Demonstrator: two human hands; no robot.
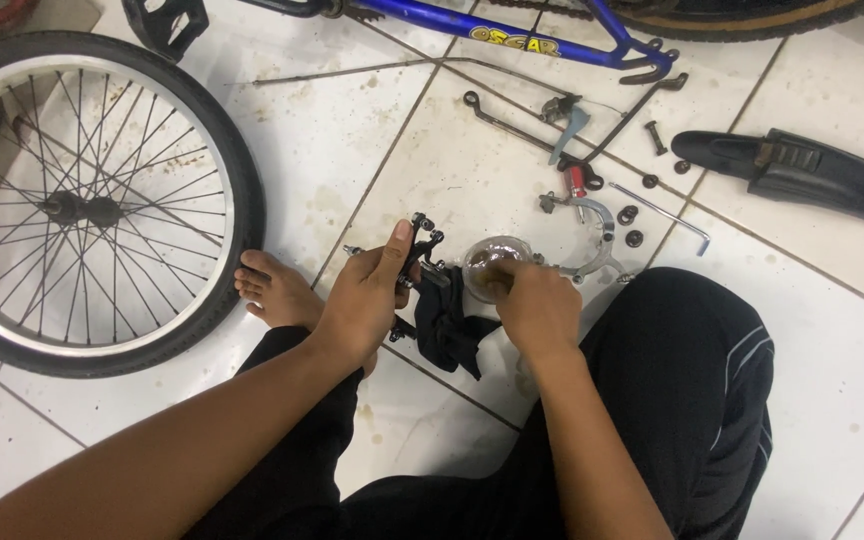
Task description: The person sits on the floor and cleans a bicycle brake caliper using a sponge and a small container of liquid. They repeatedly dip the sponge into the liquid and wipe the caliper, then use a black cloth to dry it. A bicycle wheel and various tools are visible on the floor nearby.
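My left hand grips a small black metal brake part with bolts, held just above the tiled floor. A black rag hangs below that part. My right hand has its fingertips dipped into a small clear round container standing on the floor, right beside the brake part. Whether the fingers hold anything inside it is hidden. I sit on the floor in black trousers, with one bare foot beside my left hand.
A spoked bicycle wheel lies at the left. A blue bicycle frame crosses the top. A silver brake caliper, thin rods, bolts, washers, a hex key and a black mudguard are scattered ahead on the white tiles.
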